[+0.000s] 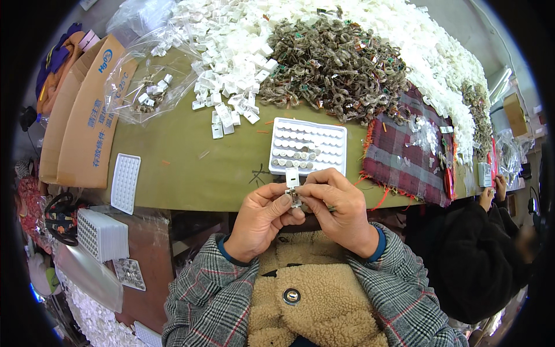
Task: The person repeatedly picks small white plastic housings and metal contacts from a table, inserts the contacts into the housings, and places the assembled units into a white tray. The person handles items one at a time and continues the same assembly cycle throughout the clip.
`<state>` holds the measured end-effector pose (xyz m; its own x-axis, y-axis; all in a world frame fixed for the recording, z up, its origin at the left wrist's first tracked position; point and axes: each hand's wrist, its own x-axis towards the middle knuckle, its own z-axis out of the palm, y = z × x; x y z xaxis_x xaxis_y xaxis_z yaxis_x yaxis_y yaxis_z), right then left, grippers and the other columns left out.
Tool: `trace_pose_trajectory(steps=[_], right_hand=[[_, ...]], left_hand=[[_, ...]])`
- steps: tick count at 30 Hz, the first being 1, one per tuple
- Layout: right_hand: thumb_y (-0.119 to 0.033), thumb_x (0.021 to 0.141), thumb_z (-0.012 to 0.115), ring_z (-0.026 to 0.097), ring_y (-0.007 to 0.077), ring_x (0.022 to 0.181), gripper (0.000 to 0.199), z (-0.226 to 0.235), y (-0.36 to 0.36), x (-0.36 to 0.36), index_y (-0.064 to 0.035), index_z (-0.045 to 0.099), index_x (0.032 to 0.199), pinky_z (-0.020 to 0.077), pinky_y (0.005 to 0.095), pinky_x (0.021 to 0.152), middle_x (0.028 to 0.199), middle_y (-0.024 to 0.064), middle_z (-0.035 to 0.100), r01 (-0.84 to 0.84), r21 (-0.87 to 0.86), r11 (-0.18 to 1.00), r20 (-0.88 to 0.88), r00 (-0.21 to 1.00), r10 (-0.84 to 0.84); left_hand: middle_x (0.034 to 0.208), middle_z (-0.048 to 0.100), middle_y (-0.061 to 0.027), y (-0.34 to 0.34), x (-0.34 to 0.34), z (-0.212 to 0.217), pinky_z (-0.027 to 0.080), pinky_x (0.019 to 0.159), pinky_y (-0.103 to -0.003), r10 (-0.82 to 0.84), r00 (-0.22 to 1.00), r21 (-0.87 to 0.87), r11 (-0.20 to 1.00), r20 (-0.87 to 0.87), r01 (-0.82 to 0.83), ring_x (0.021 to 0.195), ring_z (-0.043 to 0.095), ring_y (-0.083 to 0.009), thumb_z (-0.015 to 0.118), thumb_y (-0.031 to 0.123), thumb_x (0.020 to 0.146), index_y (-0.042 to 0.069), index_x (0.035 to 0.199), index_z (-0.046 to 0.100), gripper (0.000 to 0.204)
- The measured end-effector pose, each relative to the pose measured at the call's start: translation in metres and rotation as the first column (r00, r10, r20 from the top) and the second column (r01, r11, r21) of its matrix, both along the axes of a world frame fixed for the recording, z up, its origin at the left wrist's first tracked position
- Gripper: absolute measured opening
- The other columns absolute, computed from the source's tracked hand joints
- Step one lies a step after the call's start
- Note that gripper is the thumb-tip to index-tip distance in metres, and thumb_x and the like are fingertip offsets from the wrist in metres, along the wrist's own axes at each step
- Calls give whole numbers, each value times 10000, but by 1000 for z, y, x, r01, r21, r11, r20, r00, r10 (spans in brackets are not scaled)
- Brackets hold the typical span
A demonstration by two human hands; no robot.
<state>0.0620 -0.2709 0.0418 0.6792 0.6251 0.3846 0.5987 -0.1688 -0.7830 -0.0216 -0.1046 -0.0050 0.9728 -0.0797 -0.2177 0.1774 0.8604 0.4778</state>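
Observation:
My left hand [259, 218] and my right hand [338, 208] meet over the table's near edge, both pinching one small white plastic piece [292, 177] with a metal part under it. Just beyond my fingers lies a white moulded tray [308, 145] with rows of round pockets; several pockets in its near rows hold small grey parts. Farther back sit a heap of loose white plastic pieces [234, 63] and a tangled pile of brownish wire-like parts [338, 61].
A clear bag [147, 87] with a few white pieces lies at the left beside a cardboard box [87, 121]. An empty white tray [125, 182] rests near the table edge, with stacked trays [103, 234] below. A plaid cloth [407, 150] lies right. Another person [491, 254] sits at right.

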Motion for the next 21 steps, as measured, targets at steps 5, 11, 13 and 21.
trace_pose_trajectory(steps=[5, 11, 13, 21], right_hand=[[66, 819, 705, 658, 231, 771, 204, 2, 1, -2, 16, 703, 1017, 541, 317, 671, 970, 120, 620, 6, -13, 1000, 17, 1000, -6], [65, 786, 718, 671, 258, 798, 239, 3, 1, -7, 14, 705, 1019, 545, 327, 679, 956, 125, 656, 47, 54, 997, 128, 990, -54], [72, 780, 712, 673, 267, 791, 250, 2, 2, -8, 9, 707, 1022, 546, 334, 679, 929, 123, 679, 56, 95, 994, 156, 985, -70], [19, 694, 712, 687, 256, 792, 339, -10, -1, 2, 28, 692, 1033, 549, 342, 684, 926, 120, 709, -106, 108, 988, 401, 914, 55]], left_hand=[[1036, 694, -128, 0, -3, 3, 639, 803, -343, 6, 1000, 69, 998, -21, -5, 874, 719, -203, 597, 59, 992, -30, 1200, 607, 227], [1055, 699, -128, -4, -6, 6, 637, 793, -339, 18, 1000, 135, 991, 9, -19, 874, 723, -208, 606, 53, 985, -25, 1215, 605, 243], [1057, 700, -126, -6, -6, 6, 636, 790, -338, 13, 1000, 123, 992, 19, -15, 871, 724, -208, 607, 52, 983, -22, 1216, 608, 244], [1023, 706, -122, -8, -8, 5, 632, 778, -327, 12, 1000, 94, 995, 13, -14, 857, 718, -195, 619, 76, 983, -36, 1168, 638, 217]])
